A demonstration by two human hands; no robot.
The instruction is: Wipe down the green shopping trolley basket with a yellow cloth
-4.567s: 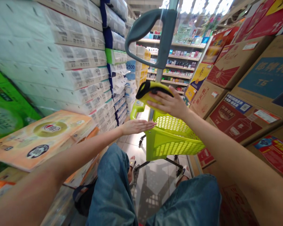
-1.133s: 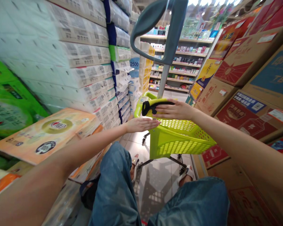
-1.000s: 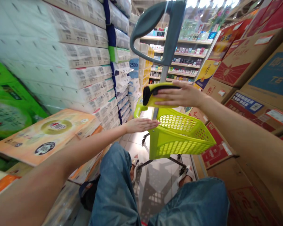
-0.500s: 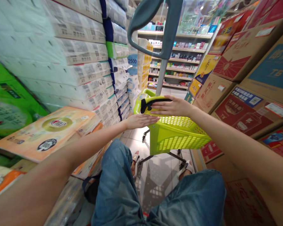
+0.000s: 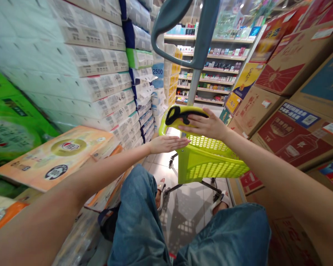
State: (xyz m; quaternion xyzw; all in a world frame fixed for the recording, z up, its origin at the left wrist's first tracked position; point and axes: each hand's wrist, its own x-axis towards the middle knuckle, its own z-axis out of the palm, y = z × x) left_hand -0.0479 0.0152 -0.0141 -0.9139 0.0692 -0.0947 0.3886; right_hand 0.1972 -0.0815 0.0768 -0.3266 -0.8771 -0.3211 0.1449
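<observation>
A lime-green shopping basket cart (image 5: 216, 170) stands between my feet, with a grey pole and looped handle (image 5: 201, 48) rising above it. My right hand (image 5: 204, 125) reaches in from the right over the basket. It grips a yellow object with black trim and a black loop (image 5: 172, 115) at its left end; the exact kind is unclear, and the fingers cover its lower part. My left hand (image 5: 169, 144) is stretched flat, fingers straight and together, just below the right hand at the cart's near edge. I cannot tell whether it touches the cart.
Stacked tissue packs (image 5: 105, 59) wall the left, with an orange carton (image 5: 80, 144) and a green pack (image 5: 13, 118) nearer. Cardboard boxes (image 5: 283, 70) pile up on the right. Shelves of goods (image 5: 211, 70) stand at the back. My jeans-clad knees (image 5: 138, 207) flank the tiled floor.
My right hand has risen slightly and tilted, and the yellow-and-black object has turned with it, showing more of its loop. My left hand stays flat, shifted a little right in view.
</observation>
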